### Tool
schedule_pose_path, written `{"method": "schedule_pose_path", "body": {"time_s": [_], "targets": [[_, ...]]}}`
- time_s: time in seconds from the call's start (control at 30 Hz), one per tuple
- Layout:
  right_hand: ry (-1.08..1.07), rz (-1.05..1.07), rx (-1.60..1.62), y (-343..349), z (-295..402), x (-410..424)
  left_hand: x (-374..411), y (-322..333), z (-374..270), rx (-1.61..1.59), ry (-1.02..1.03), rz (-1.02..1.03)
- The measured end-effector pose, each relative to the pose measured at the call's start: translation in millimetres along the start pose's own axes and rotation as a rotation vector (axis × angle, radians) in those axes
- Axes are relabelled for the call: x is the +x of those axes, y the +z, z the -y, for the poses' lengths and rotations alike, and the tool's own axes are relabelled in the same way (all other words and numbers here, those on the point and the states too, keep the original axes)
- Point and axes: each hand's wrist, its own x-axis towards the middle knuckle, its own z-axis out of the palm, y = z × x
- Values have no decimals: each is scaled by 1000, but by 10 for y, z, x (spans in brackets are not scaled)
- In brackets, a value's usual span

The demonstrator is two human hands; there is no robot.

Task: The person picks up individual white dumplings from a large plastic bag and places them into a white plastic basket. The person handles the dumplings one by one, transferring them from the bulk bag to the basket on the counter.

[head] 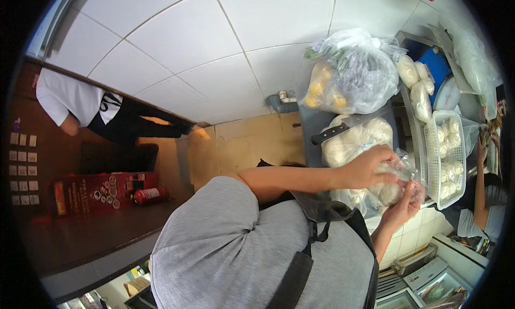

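My left hand (380,162) has its fingers closed on the upper part of a clear plastic bag (388,192). From the other side, my right hand (408,202) pinches the same bag. Something whitish and rounded is inside; I cannot tell whether it is dough or noodles. Just beyond my left hand lies a larger clear bag of pale round lumps (340,150). On top of that bag rests a knife with a black riveted handle (330,134), its blade pointing right. Part of another clear bag (354,198) shows below my left forearm.
A big clear bag with yellow fruit and leafy produce (354,75) stands against the tiled wall. To the right are a white plastic basket (430,172) of bagged noodles and several white packets (420,101). A co-worker's arm (480,192) reaches in at far right; another person (80,99) stands far left.
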Motion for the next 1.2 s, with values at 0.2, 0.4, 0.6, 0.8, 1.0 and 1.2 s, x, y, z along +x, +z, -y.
{"method": "schedule_pose_path", "body": {"time_s": [0.2,0.4,0.6,0.8,1.0,1.2], "targets": [[52,126,-140,145,-104,-82,-68,-41,22,-129,-209,-115],[145,97,-40,44,-159,-53,85,103,182,50,-90,-137],[122,-90,-38,-119,-357,-274,119,269,191,-75,-195,-90],[275,-52,-274,-208,-742,-759,-441,-16,788,-21,-534,61],[387,-143,-294,-180,-689,-772,-267,28,798,128,-594,97],[337,-121,-477,-272,-777,-906,-264,16,774,147,-574,211]]}}
